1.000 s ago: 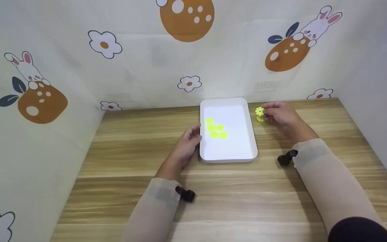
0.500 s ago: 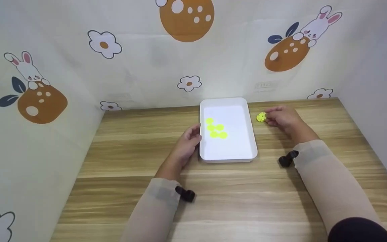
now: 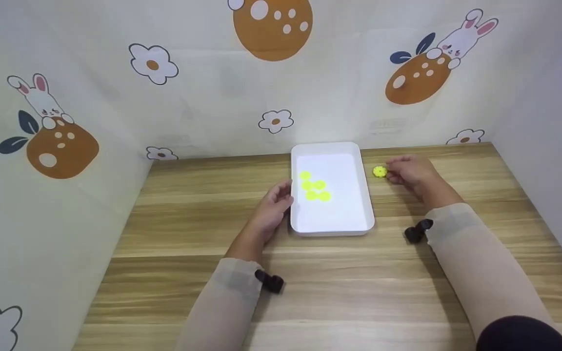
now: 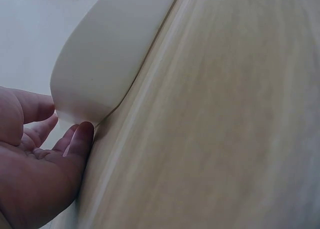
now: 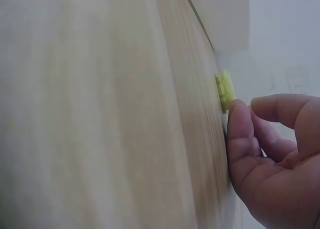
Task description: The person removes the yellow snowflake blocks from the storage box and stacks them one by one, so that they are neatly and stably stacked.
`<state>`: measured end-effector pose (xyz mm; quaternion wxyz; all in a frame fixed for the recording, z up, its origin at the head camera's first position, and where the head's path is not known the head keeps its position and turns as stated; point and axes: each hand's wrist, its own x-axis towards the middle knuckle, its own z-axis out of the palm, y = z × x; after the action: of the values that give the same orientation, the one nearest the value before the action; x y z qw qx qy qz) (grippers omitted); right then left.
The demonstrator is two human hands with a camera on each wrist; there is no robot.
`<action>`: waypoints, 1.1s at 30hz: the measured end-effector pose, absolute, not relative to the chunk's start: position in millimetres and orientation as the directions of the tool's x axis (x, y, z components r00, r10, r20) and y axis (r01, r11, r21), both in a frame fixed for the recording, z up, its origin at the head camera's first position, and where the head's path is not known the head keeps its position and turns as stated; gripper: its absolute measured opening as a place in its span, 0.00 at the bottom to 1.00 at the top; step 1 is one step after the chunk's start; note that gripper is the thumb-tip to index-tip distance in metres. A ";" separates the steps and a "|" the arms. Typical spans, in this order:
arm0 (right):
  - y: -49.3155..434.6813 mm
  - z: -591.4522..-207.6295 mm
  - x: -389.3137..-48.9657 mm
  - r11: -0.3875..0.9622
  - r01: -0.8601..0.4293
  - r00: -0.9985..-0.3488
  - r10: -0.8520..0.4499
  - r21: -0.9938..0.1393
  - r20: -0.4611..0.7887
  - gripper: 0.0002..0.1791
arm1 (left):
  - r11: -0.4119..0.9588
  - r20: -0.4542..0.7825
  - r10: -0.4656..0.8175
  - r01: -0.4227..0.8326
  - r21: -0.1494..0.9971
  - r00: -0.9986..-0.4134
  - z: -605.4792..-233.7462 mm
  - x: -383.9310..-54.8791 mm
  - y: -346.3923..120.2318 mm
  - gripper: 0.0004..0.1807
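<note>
My left hand point(image 3: 272, 207) rests against the left wall of a white tray point(image 3: 332, 219). In the left wrist view, its thumb and fingertips touch the outside of that wall, without closing round it. Several flat yellow discs point(image 3: 319, 185) lie in the tray, toward its left side. My right hand point(image 3: 413, 171) is low over the table, right of the tray. Just beyond its fingertips lies a small stack of notched yellow discs point(image 3: 379, 171), flat on the wood. In the right wrist view, the thumb tip is right by the stack point(image 5: 225, 91) and a forefinger stands slightly apart from it.
The wood-grain table point(image 3: 330, 292) runs back to a wall covering point(image 3: 203, 97) printed with rabbits, fruit and flowers. A side wall point(image 3: 549, 146) bounds the right. Black wrist cameras point(image 3: 270, 282) sit on both sleeves.
My right hand lowered a yellow disc onto another one on the table and let it go, then drew slightly right. The left hand and the tray stayed where they were.
</note>
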<state>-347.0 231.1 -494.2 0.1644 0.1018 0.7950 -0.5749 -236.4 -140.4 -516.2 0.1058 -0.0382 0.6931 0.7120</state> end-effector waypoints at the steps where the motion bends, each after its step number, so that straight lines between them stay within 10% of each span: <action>1: 230.8 -494.1 -347.1 0.317 0.352 -0.925 -0.024 -0.881 -0.378 0.25 | -0.017 -0.199 0.098 -0.202 0.979 -0.975 -516.2 -236.6 -140.2 0.29; 33: 142.5 -423.3 -335.7 0.277 0.161 -0.933 -0.271 -0.947 -0.238 0.18 | -0.018 -0.216 0.081 -0.218 0.976 -0.973 -513.3 -235.2 -140.0 0.29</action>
<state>-335.7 142.5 -423.3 0.1799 -0.0354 0.7784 -0.6003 -235.2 -140.0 -513.3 0.1049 -0.0493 0.6929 0.7117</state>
